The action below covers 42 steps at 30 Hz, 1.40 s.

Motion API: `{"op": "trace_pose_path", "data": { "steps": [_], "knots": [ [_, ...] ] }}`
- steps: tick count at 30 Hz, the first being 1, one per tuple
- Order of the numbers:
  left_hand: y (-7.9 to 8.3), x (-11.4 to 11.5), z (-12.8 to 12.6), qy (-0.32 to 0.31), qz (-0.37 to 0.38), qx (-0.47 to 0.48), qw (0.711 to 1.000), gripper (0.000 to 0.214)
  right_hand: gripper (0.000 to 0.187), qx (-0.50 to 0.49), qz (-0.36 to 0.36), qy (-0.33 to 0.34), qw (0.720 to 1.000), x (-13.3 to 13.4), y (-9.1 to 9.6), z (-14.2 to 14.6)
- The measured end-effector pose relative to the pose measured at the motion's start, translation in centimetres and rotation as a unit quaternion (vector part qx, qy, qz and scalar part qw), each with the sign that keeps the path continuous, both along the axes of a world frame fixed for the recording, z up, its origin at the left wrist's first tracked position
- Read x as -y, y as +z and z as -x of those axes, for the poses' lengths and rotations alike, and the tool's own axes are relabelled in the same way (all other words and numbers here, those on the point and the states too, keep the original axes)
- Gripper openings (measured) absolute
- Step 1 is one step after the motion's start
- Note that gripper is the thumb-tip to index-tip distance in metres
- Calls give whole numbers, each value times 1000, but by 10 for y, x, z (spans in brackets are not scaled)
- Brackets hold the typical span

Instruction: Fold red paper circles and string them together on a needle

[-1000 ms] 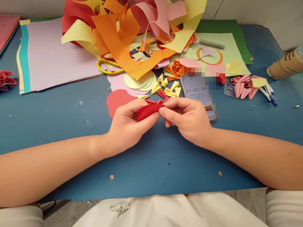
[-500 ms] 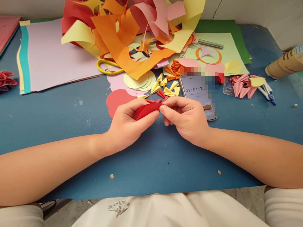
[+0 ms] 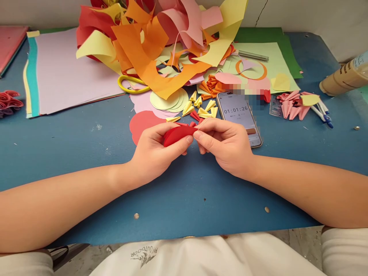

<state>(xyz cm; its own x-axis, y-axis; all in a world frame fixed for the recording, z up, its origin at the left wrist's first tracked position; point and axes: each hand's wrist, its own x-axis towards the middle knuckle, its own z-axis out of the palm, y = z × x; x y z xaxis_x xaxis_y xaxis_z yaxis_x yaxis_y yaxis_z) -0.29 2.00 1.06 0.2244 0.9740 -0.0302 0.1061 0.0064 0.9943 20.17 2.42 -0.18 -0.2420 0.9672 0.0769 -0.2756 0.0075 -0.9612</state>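
Currently, curved red paper (image 3: 178, 135) is being gripped by the left hand (image 3: 156, 147), presumably for steadiness; its tip is being pinched by the right hand (image 3: 231, 143), over the table (image 3: 201, 180). Beyond, yellow cones (image 3: 188, 109) are being kept close; scraps (image 3: 149, 48) are being piled behind, apparently out of the way.

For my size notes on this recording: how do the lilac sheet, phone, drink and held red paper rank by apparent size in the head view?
Largest to smallest:
1. Lilac sheet
2. Phone and drink: too alike to rank, the drink being cut off by the frame
3. Red paper, partly hidden
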Motion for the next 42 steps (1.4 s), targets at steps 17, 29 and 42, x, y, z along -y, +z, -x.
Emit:
{"op": "trace_pose_path", "data": {
  "steps": [17,29,42],
  "knots": [
    [-1,-1,3,-22,-86,-29,996,29,44,31,-29,-8,999,1,0,0],
    [0,-3,3,-39,-43,4,998,36,46,21,-2,3,1000,2,3,1],
    [-6,-2,2,-33,-3,64,997,32,42,10,-45,14,999,-1,-3,1]
  ]
}}
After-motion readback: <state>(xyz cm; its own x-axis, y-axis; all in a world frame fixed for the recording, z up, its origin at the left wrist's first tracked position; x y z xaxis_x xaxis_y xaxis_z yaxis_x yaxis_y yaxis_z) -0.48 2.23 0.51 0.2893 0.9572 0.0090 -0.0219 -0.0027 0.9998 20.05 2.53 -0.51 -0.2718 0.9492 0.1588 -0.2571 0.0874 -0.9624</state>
